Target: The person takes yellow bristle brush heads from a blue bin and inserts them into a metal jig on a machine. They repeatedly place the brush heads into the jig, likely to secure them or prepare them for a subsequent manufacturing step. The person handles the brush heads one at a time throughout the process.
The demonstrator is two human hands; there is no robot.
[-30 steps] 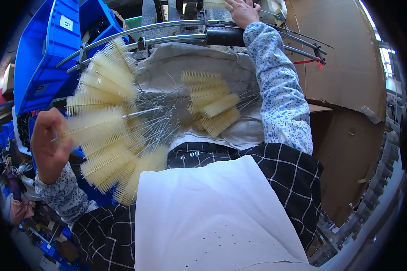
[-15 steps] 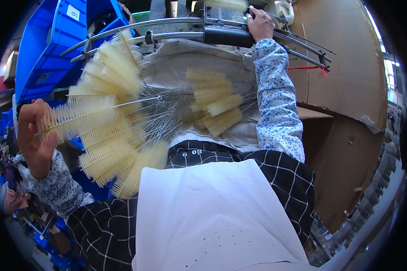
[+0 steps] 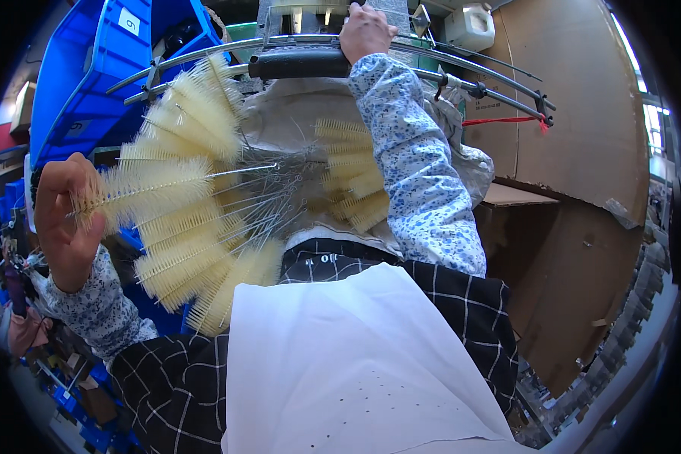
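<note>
My left hand (image 3: 66, 219) is closed on the bristle end of a bottle brush (image 3: 155, 189) with pale yellow bristles and a twisted wire stem. The stem points right, over a fan of similar brushes (image 3: 185, 246) lying on my lap's left side. At the top, my right hand (image 3: 365, 34) is closed on a sliding carriage (image 3: 325, 41) on two curved-looking metal rails; its fingertips are partly hidden. A black sleeve (image 3: 299, 64) lies along the near rail beside that hand. Beyond the carriage a pale bristled strip shows, blurred.
More brushes (image 3: 352, 170) rest on a grey cloth (image 3: 280, 113), partly behind my right forearm. Blue bins (image 3: 91, 83) stand at the upper left. Large cardboard sheets (image 3: 575, 113) line the right side, near a white plastic jug (image 3: 471, 29). A red tie (image 3: 507, 120) hangs from the rails.
My right hand has slid left along the rails, and the carriage, black sleeve and bristled strip moved with it. My left hand and its brush have shifted slightly right.
</note>
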